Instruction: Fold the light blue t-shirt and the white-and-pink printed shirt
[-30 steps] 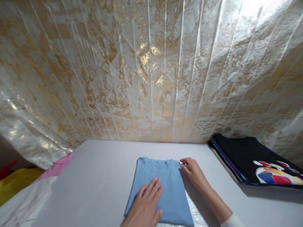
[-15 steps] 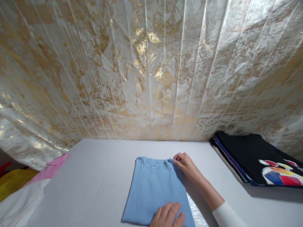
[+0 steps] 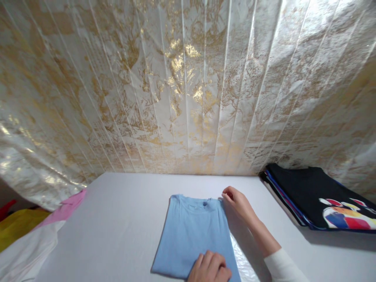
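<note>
— On the counter (image 3: 117, 227), centred and close to the near edge: a folded light-blue T-shirt (image 3: 194, 231)?
— Yes. Lies flat as a neat rectangle, collar end toward the far side, hem end toward the body. Rests partly on a clear plastic bag (image 3: 239, 258), peeking out along the right side.
— And the left grip (image 3: 210, 268)?
— Sits on the near hem, toward the right corner. Fingers curled tight together, knuckles up, pressing down on the cloth. Cannot tell about any fabric caught inside the curl. Partly cut off by the lower edge of the view.
— Right grip (image 3: 238, 203)?
— Reaches out from a white sleeve (image 3: 284, 266) to the far right corner of the shirt, just beside the collar. Fingertips pinched together there, clamped on the blue cloth.
— Anything else on the counter?
— Over at the right, well apart from the blue shirt: a stack of folded dark shirts (image 3: 296, 192), topmost one black with a colourful print (image 3: 346, 215). Sits back against the backdrop.
— Behind?
— Hangs down to the far edge of the counter: a creased white-and-gold sheet (image 3: 188, 98), shiny, filling the whole upper view.
— Off to the left?
— Past the left edge of the counter, loose cloth in a heap: pink cloth (image 3: 69, 207), yellow cloth (image 3: 17, 227), white cloth (image 3: 26, 254). Well apart from both grips and from the blue shirt.
</note>
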Action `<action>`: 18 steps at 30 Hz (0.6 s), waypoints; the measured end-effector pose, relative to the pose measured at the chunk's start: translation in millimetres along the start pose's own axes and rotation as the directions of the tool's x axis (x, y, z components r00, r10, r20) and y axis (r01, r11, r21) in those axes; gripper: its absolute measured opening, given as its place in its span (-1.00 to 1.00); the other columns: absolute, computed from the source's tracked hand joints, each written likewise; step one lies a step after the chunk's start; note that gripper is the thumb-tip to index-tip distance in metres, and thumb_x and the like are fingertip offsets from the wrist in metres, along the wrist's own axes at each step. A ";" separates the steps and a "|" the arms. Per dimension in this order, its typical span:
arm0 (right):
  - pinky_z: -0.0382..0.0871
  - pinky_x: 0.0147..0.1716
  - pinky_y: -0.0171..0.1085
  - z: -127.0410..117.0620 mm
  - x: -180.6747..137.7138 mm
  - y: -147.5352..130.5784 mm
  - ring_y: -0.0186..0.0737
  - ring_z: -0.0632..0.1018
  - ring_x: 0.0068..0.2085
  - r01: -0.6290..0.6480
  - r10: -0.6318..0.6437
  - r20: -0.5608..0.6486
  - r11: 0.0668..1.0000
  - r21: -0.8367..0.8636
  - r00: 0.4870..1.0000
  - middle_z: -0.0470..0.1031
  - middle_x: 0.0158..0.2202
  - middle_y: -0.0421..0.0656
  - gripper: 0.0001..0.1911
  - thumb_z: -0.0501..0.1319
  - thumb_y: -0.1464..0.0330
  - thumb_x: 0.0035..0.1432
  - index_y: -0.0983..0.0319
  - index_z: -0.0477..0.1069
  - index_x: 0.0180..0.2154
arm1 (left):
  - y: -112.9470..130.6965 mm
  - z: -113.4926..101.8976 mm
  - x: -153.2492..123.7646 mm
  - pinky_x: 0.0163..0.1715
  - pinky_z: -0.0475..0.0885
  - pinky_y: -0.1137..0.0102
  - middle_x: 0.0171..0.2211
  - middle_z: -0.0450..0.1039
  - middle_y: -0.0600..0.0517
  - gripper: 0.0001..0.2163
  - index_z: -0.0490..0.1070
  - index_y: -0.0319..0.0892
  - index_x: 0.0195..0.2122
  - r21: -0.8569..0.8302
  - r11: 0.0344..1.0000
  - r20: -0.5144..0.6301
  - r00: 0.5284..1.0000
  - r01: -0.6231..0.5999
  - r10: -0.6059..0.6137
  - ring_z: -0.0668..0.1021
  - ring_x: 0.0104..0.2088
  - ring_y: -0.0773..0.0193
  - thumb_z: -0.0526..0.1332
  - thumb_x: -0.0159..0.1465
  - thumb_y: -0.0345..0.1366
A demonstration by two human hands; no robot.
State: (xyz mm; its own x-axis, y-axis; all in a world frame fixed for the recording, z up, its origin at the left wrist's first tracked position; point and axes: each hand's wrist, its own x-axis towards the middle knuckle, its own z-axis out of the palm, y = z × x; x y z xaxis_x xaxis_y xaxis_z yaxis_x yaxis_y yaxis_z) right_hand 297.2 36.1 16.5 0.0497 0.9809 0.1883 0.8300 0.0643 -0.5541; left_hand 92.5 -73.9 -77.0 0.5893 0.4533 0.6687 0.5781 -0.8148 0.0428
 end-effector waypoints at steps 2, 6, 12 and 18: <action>0.21 -0.38 -0.27 -3.1 -3.0 0.7 -0.16 0.49 -0.38 -0.055 0.057 0.021 0.997 -0.053 0.998 0.52 -0.43 -0.10 -0.72 0.06 0.22 0.23 0.21 0.43 -0.39 | -0.6 -3.6 3.4 -0.36 0.31 0.39 -0.25 0.55 0.13 -0.85 0.40 -0.07 -0.26 0.015 0.999 -0.039 0.999 -0.033 0.034 0.53 -0.30 0.31 0.06 0.39 -0.38; 0.12 -0.45 -0.30 -1.0 -10.3 -2.9 -0.17 0.50 -0.42 -0.085 0.097 0.091 0.988 -0.132 0.991 0.54 -0.49 -0.12 -0.80 0.20 0.26 0.11 0.19 0.44 -0.50 | 0.1 0.5 2.4 -0.31 0.34 0.41 -0.12 0.56 0.13 -0.88 0.40 -0.10 -0.13 0.059 0.988 -0.090 0.985 -0.139 0.144 0.54 -0.19 0.30 0.08 0.40 -0.35; 0.16 -0.43 -0.31 -1.1 -10.9 -5.9 -0.16 0.52 -0.36 -0.073 0.089 0.086 0.982 -0.171 0.992 0.56 -0.39 -0.13 -0.91 0.20 0.34 0.12 0.19 0.47 -0.35 | -3.2 1.5 2.2 -0.37 0.40 0.47 -0.08 0.56 0.13 -0.85 0.39 -0.05 -0.06 -0.020 0.986 0.084 0.982 -0.168 0.169 0.57 -0.15 0.31 0.10 0.40 -0.30; 0.28 -0.16 -0.29 6.2 -5.5 -6.6 -0.16 0.48 -0.12 0.100 -0.090 0.095 0.990 -0.102 0.991 0.47 -0.15 -0.10 -0.82 0.21 0.38 0.11 0.20 0.45 -0.20 | -43.1 -73.0 38.7 0.14 0.30 0.25 0.30 0.14 -0.03 -0.54 0.14 -0.06 0.28 -0.170 0.980 0.511 0.859 0.103 -0.002 0.27 0.26 0.12 0.11 0.36 -0.21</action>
State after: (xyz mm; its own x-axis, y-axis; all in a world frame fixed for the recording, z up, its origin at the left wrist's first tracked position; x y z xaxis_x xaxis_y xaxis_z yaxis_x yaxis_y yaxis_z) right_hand 288.0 31.5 14.1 -0.0783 0.9841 0.1593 0.8831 0.1426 -0.4471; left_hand 49.2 -47.5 1.2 0.7938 0.5761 0.1951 0.5318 -0.8130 0.2370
